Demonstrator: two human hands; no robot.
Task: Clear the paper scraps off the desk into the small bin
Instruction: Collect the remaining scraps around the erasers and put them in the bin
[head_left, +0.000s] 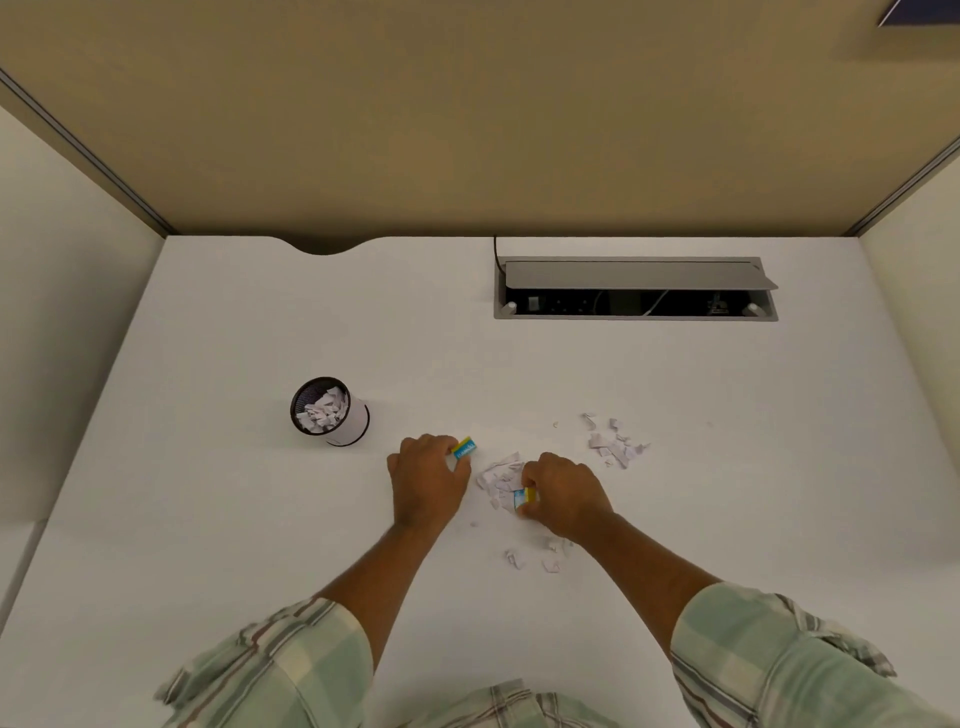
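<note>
I am pinching a small card (464, 448) in my left hand (426, 480) and another (523, 498) in my right hand (563, 493), using them as scrapers to herd the scraps (498, 475) lying between my hands. More scraps (615, 446) are lying beyond my right hand, and the bin (330, 412) is standing just past my left, probably for a short carry.
</note>
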